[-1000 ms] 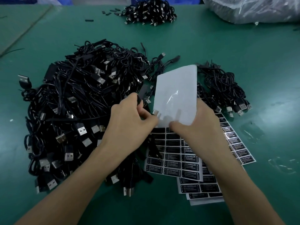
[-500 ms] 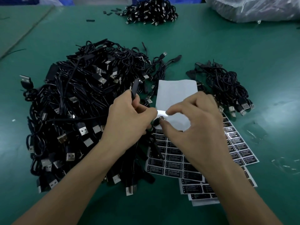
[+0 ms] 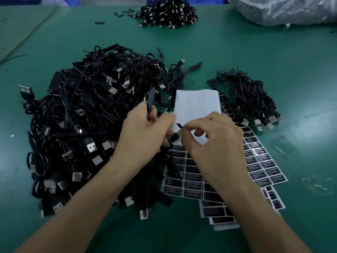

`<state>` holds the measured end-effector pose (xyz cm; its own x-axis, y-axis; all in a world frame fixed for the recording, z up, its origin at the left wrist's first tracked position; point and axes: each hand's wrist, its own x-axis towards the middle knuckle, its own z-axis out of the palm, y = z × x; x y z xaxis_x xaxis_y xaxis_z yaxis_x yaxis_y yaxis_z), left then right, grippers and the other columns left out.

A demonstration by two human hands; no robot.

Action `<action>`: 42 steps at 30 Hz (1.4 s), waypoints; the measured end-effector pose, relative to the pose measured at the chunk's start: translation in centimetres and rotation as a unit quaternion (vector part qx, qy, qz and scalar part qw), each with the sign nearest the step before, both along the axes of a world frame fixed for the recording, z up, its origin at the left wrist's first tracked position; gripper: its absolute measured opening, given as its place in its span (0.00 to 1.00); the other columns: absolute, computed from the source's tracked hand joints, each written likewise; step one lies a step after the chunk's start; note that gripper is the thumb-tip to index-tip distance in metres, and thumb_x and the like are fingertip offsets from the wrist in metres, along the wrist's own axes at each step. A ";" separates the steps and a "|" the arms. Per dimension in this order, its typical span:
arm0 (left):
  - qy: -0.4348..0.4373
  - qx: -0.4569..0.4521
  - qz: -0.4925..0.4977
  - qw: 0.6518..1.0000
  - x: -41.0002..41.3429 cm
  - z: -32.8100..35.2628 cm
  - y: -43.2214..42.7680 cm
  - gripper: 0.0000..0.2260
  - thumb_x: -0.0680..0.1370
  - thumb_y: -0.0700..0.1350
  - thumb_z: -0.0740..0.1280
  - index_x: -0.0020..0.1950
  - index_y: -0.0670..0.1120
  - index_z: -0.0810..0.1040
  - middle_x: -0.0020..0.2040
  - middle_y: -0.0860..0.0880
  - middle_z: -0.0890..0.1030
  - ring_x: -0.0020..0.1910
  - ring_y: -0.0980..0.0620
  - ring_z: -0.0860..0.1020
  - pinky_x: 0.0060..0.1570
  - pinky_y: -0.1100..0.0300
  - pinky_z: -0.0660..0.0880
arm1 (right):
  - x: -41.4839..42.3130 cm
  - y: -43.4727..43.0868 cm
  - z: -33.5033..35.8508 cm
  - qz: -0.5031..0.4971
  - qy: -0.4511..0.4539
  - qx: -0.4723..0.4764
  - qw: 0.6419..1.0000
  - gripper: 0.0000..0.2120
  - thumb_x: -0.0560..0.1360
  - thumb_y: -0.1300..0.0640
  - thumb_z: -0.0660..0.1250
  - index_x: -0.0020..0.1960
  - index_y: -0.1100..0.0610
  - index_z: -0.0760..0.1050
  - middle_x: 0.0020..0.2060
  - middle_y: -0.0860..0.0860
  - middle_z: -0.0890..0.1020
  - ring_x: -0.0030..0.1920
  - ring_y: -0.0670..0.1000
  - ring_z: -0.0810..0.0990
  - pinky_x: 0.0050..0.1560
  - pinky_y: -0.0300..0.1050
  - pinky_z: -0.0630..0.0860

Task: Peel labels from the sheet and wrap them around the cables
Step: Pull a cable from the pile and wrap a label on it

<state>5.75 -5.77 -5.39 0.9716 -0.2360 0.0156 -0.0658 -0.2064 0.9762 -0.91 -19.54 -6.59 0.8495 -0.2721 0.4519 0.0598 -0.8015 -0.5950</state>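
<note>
My left hand (image 3: 144, 134) grips a black cable (image 3: 150, 99) whose flat controller end sticks up above my fingers. My right hand (image 3: 213, 141) pinches a small black label (image 3: 179, 126) between thumb and forefinger, held right beside the left hand's fingertips. Under both hands lies the label sheet (image 3: 196, 105), its upper half bare white backing and its lower half rows of black labels. More label sheets (image 3: 262, 165) fan out beneath it to the right.
A big heap of black USB cables (image 3: 87, 125) fills the green table (image 3: 291, 61) on the left. A smaller bundle of cables (image 3: 251, 99) lies right of the sheets. Another cable pile (image 3: 167, 13) and a clear plastic bag (image 3: 284, 10) sit at the far edge.
The sheet's white backing, lifted a second ago, has dropped flat. My right hand let go of it and now holds a peeled label close to the cable in my left hand.
</note>
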 end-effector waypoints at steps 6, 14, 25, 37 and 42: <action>0.022 -0.003 -0.028 0.999 -0.3 0.1 0.0 0.15 0.76 0.53 0.55 0.33 0.50 0.72 0.29 0.51 0.79 0.26 0.55 0.74 0.24 0.63 0.70 | 0.3 -1.0 1.1 0.032 0.052 0.428 0.902 0.07 0.73 0.59 0.75 0.36 0.52 0.85 0.26 0.43 0.78 0.27 0.40 0.71 0.30 0.32 0.69; -0.012 -0.001 -0.095 0.995 -0.4 0.0 0.0 0.15 0.84 0.41 0.60 0.45 0.50 0.83 0.33 0.52 0.82 0.29 0.57 0.77 0.27 0.65 0.72 | 0.4 -1.2 1.8 0.076 0.101 0.615 0.778 0.04 0.65 0.57 0.75 0.32 0.52 0.83 0.30 0.47 0.77 0.30 0.44 0.73 0.24 0.34 0.66; 0.032 -0.039 -0.174 0.984 -0.8 0.1 -0.2 0.03 0.83 0.43 0.64 0.50 0.45 0.75 0.41 0.50 0.87 0.36 0.52 0.85 0.31 0.65 0.77 | 0.5 -1.2 1.6 0.059 0.111 0.628 0.768 0.07 0.58 0.50 0.76 0.33 0.52 0.84 0.33 0.47 0.80 0.32 0.42 0.75 0.27 0.34 0.69; 0.093 -0.063 -0.218 0.969 -0.7 0.5 -0.1 0.03 0.79 0.40 0.68 0.52 0.43 0.75 0.45 0.50 0.88 0.41 0.54 0.86 0.34 0.66 0.77 | 0.6 -1.1 1.6 0.057 0.092 0.585 0.804 0.03 0.65 0.54 0.76 0.35 0.52 0.84 0.29 0.45 0.77 0.31 0.43 0.72 0.29 0.34 0.69; 0.102 -0.066 -0.221 0.968 -0.7 0.5 -0.2 0.02 0.80 0.40 0.67 0.51 0.43 0.75 0.44 0.49 0.88 0.40 0.53 0.86 0.34 0.66 0.77 | 0.5 -0.9 1.7 0.074 0.079 0.568 0.816 0.10 0.74 0.60 0.72 0.34 0.53 0.82 0.27 0.43 0.77 0.29 0.41 0.75 0.28 0.32 0.69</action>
<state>5.04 -5.93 -4.87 0.7624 -0.6380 -0.1081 0.0778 -0.0755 0.9941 -0.45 -20.42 -4.93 0.9340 -0.3292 -0.1389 -0.0430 0.2822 -0.9584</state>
